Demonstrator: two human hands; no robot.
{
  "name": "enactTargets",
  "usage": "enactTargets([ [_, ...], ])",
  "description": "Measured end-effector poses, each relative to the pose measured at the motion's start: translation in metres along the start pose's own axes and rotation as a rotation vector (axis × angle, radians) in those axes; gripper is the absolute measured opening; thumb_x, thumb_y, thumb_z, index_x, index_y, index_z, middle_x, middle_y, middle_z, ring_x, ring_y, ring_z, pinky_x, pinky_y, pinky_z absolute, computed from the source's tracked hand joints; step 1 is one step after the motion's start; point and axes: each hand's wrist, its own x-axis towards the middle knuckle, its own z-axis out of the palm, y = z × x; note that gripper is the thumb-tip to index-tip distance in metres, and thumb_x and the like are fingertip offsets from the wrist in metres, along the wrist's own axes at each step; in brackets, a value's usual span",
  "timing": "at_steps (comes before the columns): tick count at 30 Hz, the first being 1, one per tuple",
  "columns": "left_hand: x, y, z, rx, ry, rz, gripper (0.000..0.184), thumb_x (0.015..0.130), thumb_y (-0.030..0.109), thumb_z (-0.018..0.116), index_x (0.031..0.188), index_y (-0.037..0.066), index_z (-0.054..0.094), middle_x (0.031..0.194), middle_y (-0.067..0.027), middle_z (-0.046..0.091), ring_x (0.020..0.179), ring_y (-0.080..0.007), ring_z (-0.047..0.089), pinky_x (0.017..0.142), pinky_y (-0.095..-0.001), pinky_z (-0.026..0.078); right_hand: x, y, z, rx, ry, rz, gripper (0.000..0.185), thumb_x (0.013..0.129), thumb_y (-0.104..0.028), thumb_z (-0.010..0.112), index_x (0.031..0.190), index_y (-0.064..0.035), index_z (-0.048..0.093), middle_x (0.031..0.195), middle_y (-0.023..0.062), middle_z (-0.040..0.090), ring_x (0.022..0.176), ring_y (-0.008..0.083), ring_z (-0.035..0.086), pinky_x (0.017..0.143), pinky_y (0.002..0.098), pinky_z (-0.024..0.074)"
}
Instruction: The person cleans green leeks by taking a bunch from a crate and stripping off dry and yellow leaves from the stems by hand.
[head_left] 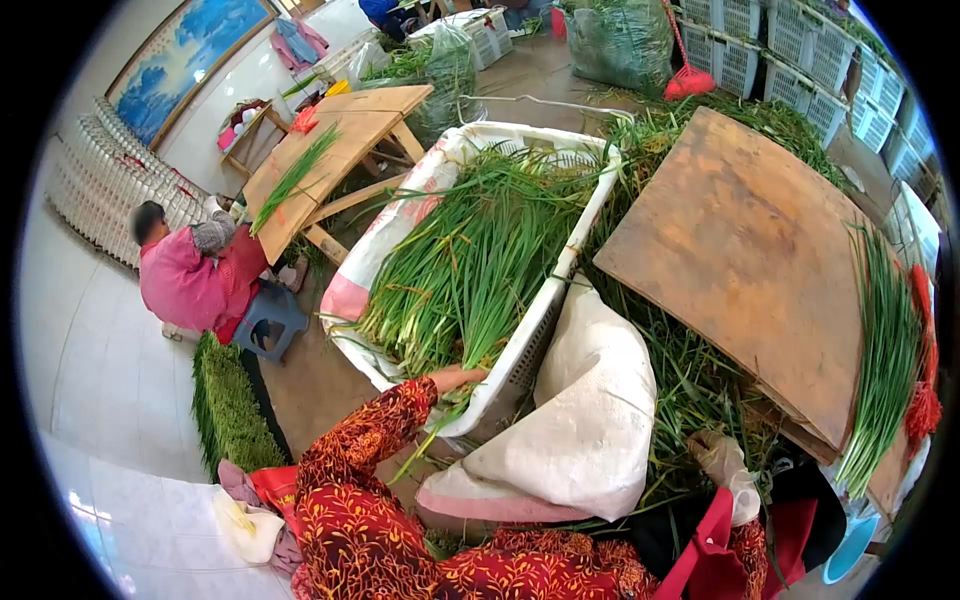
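- Head view: the left hand (458, 378), in a red patterned sleeve, is at the near end of the white crate (592, 222), touching the leafy stalks there; whether its fingers are clamped on any or only lying over them, I cannot tell.
- Greens (480, 250) fill the crate just beyond the left hand, pale stalk ends towards it and leaf tips pointing away; a few leaves hang out below the hand.
- White sack (600, 400) lies to the right of the left hand, against the crate's side.
- Right hand (718, 462), in a pale glove, is low beside the loose leaves (690, 400); how its fingers close is too unclear to tell.
- Wooden bench (740, 260) stands beyond the right hand, with a neat bundle (885, 360) along its right edge.
- Far left of the left hand, another person (195, 270) sits on a grey stool (270, 322) at a tilted far bench (340, 150) bearing a thin bunch (295, 182).
- Well beyond both hands are a red broom (690, 82) and stacked crates (805, 50).
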Motion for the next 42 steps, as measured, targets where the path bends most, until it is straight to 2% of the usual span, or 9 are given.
enactTargets([
  [7,-0.044,0.052,-0.044,0.359,0.152,-0.103,0.101,0.066,0.074,0.052,0.134,0.001,0.037,0.134,-0.0260,0.037,0.125,-0.0370,0.035,0.103,-0.0431,0.029,0.005,0.020,0.006,0.044,0.012,-0.088,0.023,0.083,-0.026,0.058,0.095,-0.0071,0.065,0.077,0.0174,0.064,0.069,0.0290,0.061,0.064,0.0350,0.0458],
  [13,-0.112,0.077,-0.067,0.352,0.317,-0.100,0.112,0.060,0.077,0.055,0.133,-0.006,0.035,0.139,-0.0275,0.028,0.129,-0.0369,0.028,0.106,-0.0421,0.022,0.007,0.020,0.004,0.094,-0.007,-0.080,0.024,0.083,-0.025,0.058,0.096,-0.0057,0.065,0.077,0.0171,0.064,0.068,0.0262,0.061,0.062,0.0341,0.0456],
  [17,-0.168,0.107,-0.049,0.079,0.548,-0.011,0.083,0.076,0.053,0.063,0.135,0.002,0.035,0.132,-0.0148,0.042,0.126,-0.0235,0.032,0.105,-0.0325,0.022,-0.001,0.012,-0.002,0.109,-0.001,-0.091,0.023,0.084,-0.022,0.058,0.097,-0.0042,0.064,0.074,0.0127,0.064,0.063,0.0201,0.058,0.061,0.0313,0.0450],
  [22,-0.226,0.133,-0.015,-0.355,0.525,0.364,0.056,0.074,0.035,0.072,0.116,0.004,0.053,0.098,-0.0051,0.062,0.073,-0.0121,0.061,0.060,-0.0251,0.051,-0.008,0.008,-0.015,0.275,-0.056,-0.034,0.024,0.087,-0.022,0.057,0.099,-0.0010,0.062,0.074,0.0065,0.064,0.061,0.0132,0.055,0.060,0.0265,0.0440],
  [30,-0.283,0.156,-0.027,-0.779,0.304,0.626,0.037,0.082,0.024,0.065,0.112,0.004,0.055,0.096,-0.0076,0.064,0.081,-0.0189,0.065,0.070,-0.0307,0.056,-0.047,-0.090,-0.070,0.243,-0.044,-0.303,0.026,0.086,-0.022,0.055,0.099,0.0003,0.060,0.073,0.0084,0.063,0.065,0.0153,0.058,0.062,0.0269,0.0456],
  [33,-0.272,0.170,-0.020,-0.775,0.586,1.003,0.035,0.083,0.024,0.065,0.110,0.005,0.056,0.096,-0.0088,0.064,0.081,-0.0208,0.065,0.070,-0.0328,0.056,-0.068,-0.127,-0.084,0.190,-0.051,-0.324,0.028,0.084,-0.023,0.055,0.099,-0.0001,0.061,0.074,0.0085,0.062,0.067,0.0152,0.057,0.064,0.0278,0.0451],
  [37,-0.270,0.216,-0.020,-0.757,0.465,1.018,0.041,0.081,0.037,0.063,0.105,0.005,0.059,0.089,-0.0094,0.066,0.074,-0.0213,0.065,0.064,-0.0348,0.056,-0.084,-0.141,-0.086,0.228,-0.085,-0.368,0.029,0.085,-0.025,0.056,0.098,0.0010,0.060,0.076,0.0042,0.061,0.071,0.0135,0.055,0.066,0.0272,0.0442],
  [41,-0.272,0.268,0.013,-0.613,-0.051,1.140,0.046,0.085,0.041,0.058,0.103,-0.001,0.059,0.087,-0.0144,0.065,0.070,-0.0263,0.065,0.060,-0.0354,0.057,-0.108,-0.136,-0.086,0.161,-0.011,-0.407,0.038,0.084,-0.034,0.056,0.099,0.0002,0.060,0.078,0.0066,0.061,0.074,0.0165,0.056,0.068,0.0307,0.0444],
  [42,-0.261,0.278,0.013,-0.795,-0.420,1.126,0.049,0.090,0.037,0.049,0.115,-0.005,0.049,0.107,-0.0227,0.057,0.093,-0.0392,0.060,0.070,-0.0447,0.058,-0.114,-0.132,-0.087,0.133,0.001,-0.390,0.038,0.084,-0.035,0.056,0.100,-0.0004,0.060,0.079,0.0069,0.061,0.074,0.0168,0.056,0.069,0.0310,0.0443],
])
